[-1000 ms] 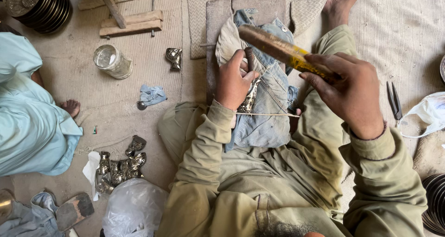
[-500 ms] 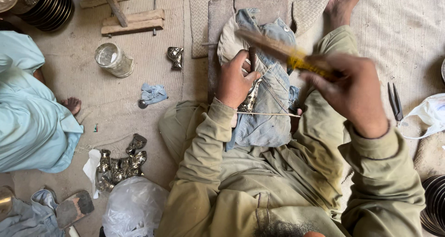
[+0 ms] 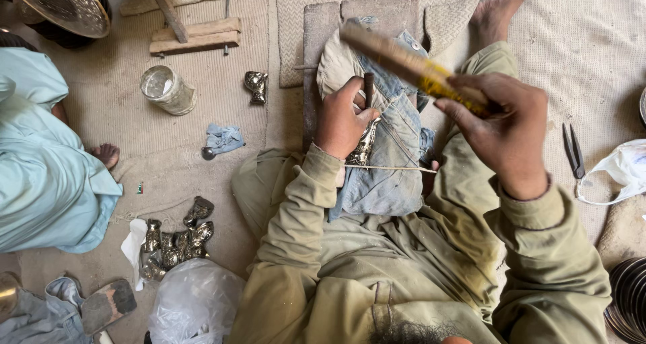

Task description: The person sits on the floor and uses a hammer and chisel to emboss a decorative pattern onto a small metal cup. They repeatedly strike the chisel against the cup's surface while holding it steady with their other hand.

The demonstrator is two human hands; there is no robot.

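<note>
Clear plastic bag (image 3: 195, 303) on floor, bottom left; white plastic bag (image 3: 622, 172) at right edge.

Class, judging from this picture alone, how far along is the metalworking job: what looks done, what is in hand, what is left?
Done, perhaps: a pile of small metal pieces lies on the floor. In hand: the left hand holds a punch on a metal piece over blue cloth; the right hand swings a blurred wooden mallet. Left: one lone piece, finish unclear.

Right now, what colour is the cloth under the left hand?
Faded blue denim cloth, in the head view.
</note>
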